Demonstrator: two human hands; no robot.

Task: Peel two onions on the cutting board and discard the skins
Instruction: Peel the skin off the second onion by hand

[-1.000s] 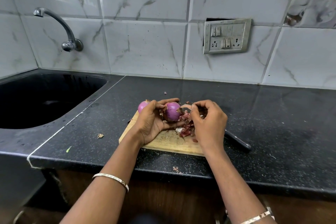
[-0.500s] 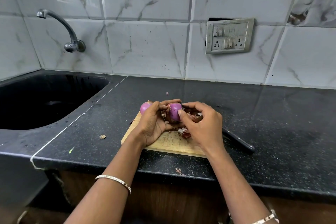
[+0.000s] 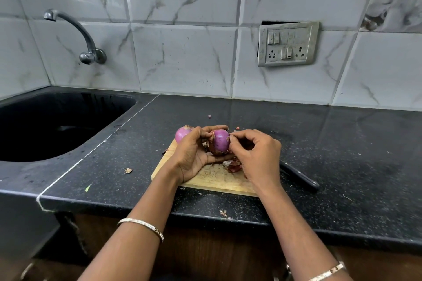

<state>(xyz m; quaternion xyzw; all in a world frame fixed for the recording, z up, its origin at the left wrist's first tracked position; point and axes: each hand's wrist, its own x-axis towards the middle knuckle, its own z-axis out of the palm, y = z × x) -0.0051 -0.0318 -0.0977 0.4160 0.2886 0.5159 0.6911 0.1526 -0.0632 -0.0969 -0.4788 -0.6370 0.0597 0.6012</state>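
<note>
Peeling is at the second bulb, as I judge it. Well to the left of the cutting board (image 3: 217,181) lies the black sink (image 3: 45,116), and a dry scrap (image 3: 127,170) sits on the counter between the two. On the board's far left corner rests the peeled onion (image 3: 182,134), smooth and purple, partly hidden behind the left hand (image 3: 194,155).

That hand is raised just above the board's middle and cups the held onion (image 3: 221,141), with the fingers curled over its top and the thumb underneath. From the right, the right hand (image 3: 258,157) meets it. Its thumb and forefinger are closed in a pinch at the bulb's upper right edge, most likely on a flap of skin, though that is too small to confirm. Brown papery skin (image 3: 211,150) clings low on the bulb's left side.

Below the right hand, on the board, is a pile of loose skins (image 3: 233,165). A dark-handled knife (image 3: 299,177) lies on the counter just off the board's right edge.

To do this step well, the left hand should hold firm without squeezing. The pinch should draw the flap down toward the root in one long strip. The bulb then needs turning to bring the brown patch round, and each strip should drop onto the pile so the discarding can be done in one go.
</note>
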